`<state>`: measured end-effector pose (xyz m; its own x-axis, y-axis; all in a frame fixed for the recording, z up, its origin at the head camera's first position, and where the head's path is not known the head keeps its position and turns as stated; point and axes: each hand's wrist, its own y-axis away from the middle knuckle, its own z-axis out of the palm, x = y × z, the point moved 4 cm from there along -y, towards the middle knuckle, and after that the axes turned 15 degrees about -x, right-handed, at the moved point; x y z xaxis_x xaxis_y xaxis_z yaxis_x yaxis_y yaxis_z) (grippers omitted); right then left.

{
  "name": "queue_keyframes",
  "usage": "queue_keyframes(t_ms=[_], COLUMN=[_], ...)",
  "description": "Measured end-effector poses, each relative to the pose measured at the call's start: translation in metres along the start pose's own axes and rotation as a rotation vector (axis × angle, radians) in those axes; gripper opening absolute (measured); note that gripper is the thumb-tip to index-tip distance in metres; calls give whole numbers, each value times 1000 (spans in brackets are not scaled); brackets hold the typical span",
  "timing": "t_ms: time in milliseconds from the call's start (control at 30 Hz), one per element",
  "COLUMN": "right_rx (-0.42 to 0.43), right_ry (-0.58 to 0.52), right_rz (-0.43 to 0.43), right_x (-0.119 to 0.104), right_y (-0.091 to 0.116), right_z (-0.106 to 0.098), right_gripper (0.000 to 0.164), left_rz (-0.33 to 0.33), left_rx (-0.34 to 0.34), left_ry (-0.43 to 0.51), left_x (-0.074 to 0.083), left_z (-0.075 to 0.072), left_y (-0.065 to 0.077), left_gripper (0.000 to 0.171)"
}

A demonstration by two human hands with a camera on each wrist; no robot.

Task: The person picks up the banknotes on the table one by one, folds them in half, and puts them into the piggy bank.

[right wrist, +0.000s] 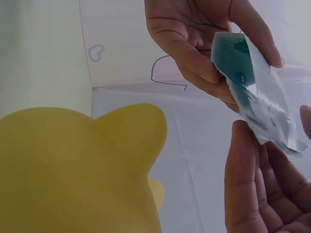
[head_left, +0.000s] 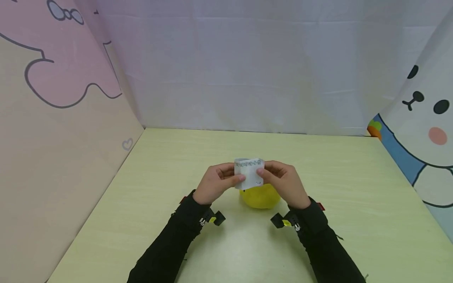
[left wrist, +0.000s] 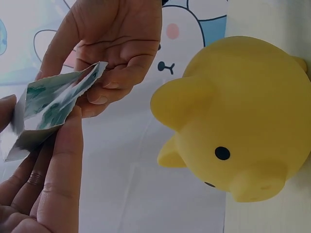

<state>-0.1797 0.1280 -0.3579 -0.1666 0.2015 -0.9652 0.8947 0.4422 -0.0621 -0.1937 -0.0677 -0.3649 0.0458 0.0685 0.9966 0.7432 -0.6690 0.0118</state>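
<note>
here we are in the middle of the frame, left hand and right hand both pinching one small, white, thin folded piece with green print, thumbs on the near face, fingers behind. for this bit of handling, we would say a light pinch serves best: thumbs level, pressure even, no tugging outward, since something this thin looks likely to crease or tear. we do well to hold it by its side edges, as here, leaving the fold between them free, and to work over the pale yellow-green tabletop, away from the smooth, rounded, yellow pig-shaped figure just below it in the head view.

and what a look we get at the folded piece! from the head it shows a plain white face, a grey-green band of marks along the top and a few tiny dark marks at its lower right. in the left wrist view, at the left of the frame, it gapes into a narrow pocket, green patches inside, the rim a little ragged. in the right wrist view, upper right, it shines, teal within. paper or film? we cannot tell.
</note>
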Motion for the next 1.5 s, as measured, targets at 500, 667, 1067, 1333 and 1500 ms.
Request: queue_keyframes(t_ms=[500,667,1067,1333,1500], right_rx=[-6,-1,18,-5,-1], right_ry=[-9,-8,-26,-24,-20], right_rz=[-1,-4,-3,34,30], right_x=[4,4,5,4,4], right_y=[-2,-2,-4,-3,-3], right_z=[2,3,7,6,6], right_gripper=[26,25,23,25,23], left_rz=[22,16,18,35,49], left_rx=[16,27,81,108,116], left_ry=[-31,-29,-25,-43,-52], left_x=[1,1,1,1,1], left_z=[2,2,2,-1,-1], left_y=[-1,0,0,0,1], left_gripper=[36,35,32,31,30])
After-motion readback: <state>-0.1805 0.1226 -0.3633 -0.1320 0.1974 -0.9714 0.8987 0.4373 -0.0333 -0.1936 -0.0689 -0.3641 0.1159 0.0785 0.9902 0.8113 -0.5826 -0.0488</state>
